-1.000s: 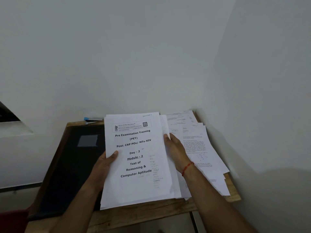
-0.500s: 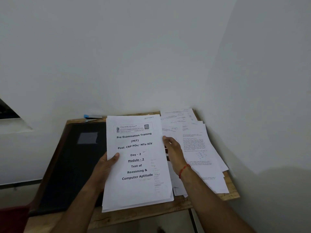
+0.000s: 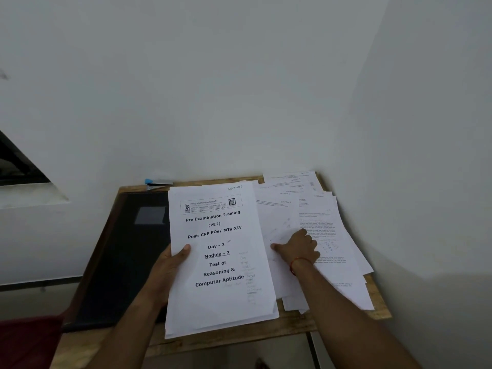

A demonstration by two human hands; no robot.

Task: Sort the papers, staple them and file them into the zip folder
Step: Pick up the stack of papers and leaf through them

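Fingers (image 3: 184,249) of the left hand (image 3: 168,266) pinch the sorted stack (image 3: 221,265) at its left edge, thumb on top, I think to keep it apart from the rest. Its long axis runs from bottom to top of the frame, with the title readable. The right hand (image 3: 298,249) curls its fingers on the loose papers (image 3: 328,230) at centre right, probably drawing 1 sheet. The zip folder (image 3: 125,251) lies on the desk (image 3: 239,339) at left.

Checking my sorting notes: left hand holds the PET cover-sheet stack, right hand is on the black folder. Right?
Wrong in one respect: the head view shows the right hand on the loose papers at the right, fingers curled on them, not on the black folder, which lies at the left. The left hand does hold the PET stack.
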